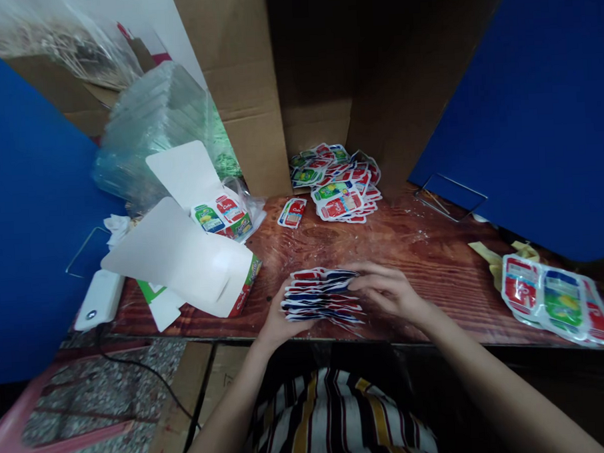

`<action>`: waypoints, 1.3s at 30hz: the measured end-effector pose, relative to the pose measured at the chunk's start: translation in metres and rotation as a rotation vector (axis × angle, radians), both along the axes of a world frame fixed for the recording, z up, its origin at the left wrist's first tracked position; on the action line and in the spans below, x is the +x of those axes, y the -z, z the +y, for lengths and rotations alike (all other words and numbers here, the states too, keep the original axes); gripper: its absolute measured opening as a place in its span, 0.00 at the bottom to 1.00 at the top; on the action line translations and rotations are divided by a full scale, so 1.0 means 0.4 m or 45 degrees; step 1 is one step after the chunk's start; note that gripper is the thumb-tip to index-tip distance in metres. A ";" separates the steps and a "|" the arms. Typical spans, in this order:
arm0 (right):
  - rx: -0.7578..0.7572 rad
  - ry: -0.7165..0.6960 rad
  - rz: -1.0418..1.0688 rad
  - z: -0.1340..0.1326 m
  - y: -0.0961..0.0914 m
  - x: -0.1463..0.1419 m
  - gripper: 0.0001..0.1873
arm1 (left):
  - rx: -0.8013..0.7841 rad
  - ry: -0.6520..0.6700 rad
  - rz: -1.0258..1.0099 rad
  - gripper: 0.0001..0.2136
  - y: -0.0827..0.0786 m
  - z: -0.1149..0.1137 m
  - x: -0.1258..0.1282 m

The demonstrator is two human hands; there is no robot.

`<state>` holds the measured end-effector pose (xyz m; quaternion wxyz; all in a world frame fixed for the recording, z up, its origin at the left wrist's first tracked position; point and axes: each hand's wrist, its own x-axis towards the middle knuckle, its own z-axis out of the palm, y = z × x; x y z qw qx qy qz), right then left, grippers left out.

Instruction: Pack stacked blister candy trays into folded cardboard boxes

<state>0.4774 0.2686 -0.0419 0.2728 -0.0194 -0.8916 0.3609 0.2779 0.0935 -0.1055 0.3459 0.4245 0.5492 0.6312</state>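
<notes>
A thick stack of can-shaped packets (322,296), red, white and dark blue at the edges, stands near the table's front edge. Wrapped around its left end is my left hand (279,324), closed on the stack. At the other end, the bent fingers of my right hand (385,289) grip the packets' edges. Some right-hand fingertips are hidden among them. Beyond the stack lies a small separate bunch of packets (292,213). Behind that, a heap of red and green packets (338,188) spills out of a tall cardboard box (253,88).
Left of my hands are an open white carton (178,255) and a printed packet box (226,216). A white power strip (101,299) with a cable sits at the left edge. Joined packets (560,299) lie far right. Blue panels (538,123) flank the wooden table (423,248).
</notes>
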 end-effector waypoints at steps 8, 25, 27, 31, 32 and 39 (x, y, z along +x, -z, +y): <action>-0.086 -0.021 -0.045 -0.004 -0.031 0.004 0.11 | 0.033 0.026 -0.028 0.34 -0.003 0.001 0.000; 0.087 -0.088 -0.071 -0.013 -0.027 0.015 0.13 | -0.001 0.030 -0.013 0.32 -0.014 0.002 0.002; 0.053 -0.098 -0.075 -0.016 -0.039 0.014 0.12 | -0.004 0.017 -0.013 0.32 -0.020 0.002 0.004; 0.015 -0.110 -0.092 -0.017 -0.047 0.014 0.14 | 0.017 0.027 -0.027 0.33 -0.028 0.004 0.006; 0.010 -0.116 -0.098 -0.016 -0.046 0.014 0.14 | 0.022 0.031 -0.031 0.33 -0.030 0.005 0.006; 0.021 -0.083 -0.062 -0.014 -0.041 0.009 0.15 | 0.015 0.020 -0.018 0.31 -0.041 0.006 0.006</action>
